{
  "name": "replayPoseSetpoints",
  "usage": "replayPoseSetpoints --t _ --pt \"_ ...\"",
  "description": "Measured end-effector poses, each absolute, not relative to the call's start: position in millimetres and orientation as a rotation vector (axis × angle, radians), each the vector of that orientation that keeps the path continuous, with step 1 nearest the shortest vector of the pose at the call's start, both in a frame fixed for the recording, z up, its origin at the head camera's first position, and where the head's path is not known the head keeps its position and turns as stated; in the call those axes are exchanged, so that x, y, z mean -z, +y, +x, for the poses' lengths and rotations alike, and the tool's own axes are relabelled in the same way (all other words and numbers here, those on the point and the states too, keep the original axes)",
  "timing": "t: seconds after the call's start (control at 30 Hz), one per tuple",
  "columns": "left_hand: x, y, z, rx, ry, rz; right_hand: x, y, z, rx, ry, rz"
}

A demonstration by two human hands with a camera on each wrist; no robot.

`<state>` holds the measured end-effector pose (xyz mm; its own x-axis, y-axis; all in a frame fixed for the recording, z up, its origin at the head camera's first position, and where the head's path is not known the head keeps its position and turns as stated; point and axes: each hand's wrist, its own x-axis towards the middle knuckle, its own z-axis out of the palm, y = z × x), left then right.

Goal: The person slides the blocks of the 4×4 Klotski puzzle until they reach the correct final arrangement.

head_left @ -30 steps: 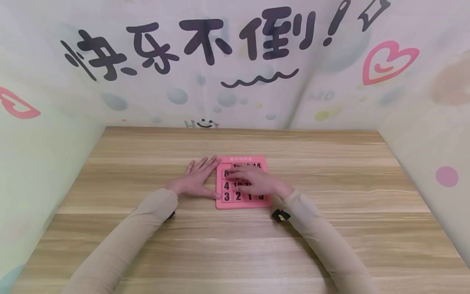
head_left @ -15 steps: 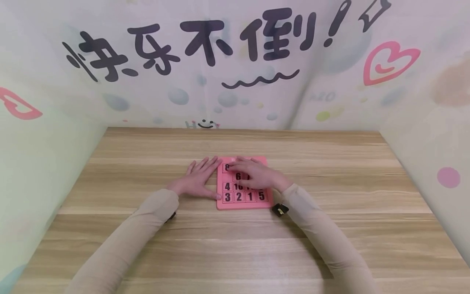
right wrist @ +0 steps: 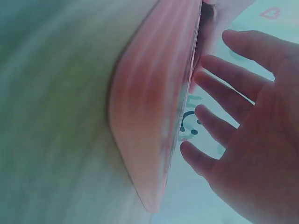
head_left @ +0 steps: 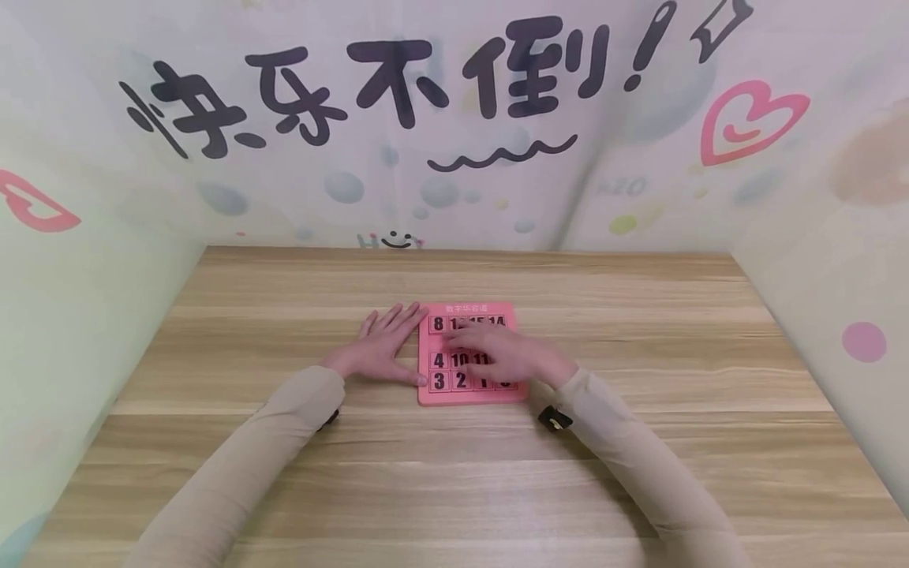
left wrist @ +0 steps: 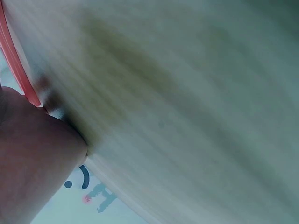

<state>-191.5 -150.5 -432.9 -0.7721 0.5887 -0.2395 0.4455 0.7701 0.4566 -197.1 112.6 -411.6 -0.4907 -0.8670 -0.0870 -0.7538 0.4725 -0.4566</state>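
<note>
A pink sliding number puzzle (head_left: 472,399) lies flat on the table in the head view. My left hand (head_left: 379,351) rests along its left side, fingers spread, with the thumb at the lower left corner. Over the tiles is my right hand (head_left: 507,353), its fingers fairly straight and hiding much of the second row. The 8 tile (head_left: 438,324) sits in the top left corner, above a gap; the 4 tile (head_left: 438,360) lies below that gap. In the right wrist view, the right fingers reach toward the face of the puzzle (right wrist: 140,102); whether the fingertips touch is unclear.
The wood-grain table (head_left: 454,489) extends around the puzzle. A printed white backdrop (head_left: 298,181) rises behind its far edge, with pale walls at both sides. A small black device (head_left: 555,418) is at the right wrist.
The 8 tile has gone from the second row up to the top left corner. My right hand moved slightly away, then back toward the near right. My left hand stays put.
</note>
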Motion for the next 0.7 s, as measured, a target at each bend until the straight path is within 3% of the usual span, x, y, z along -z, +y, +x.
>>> replayPoseSetpoints --t 0.3,0.7 --pt "436 -152 -194 -0.543 2.586 0.781 408 110 -183 0.471 2.398 -1.474" --pt "432 -151 -192 -0.547 2.585 0.787 410 111 -178 0.424 2.42 -1.381"
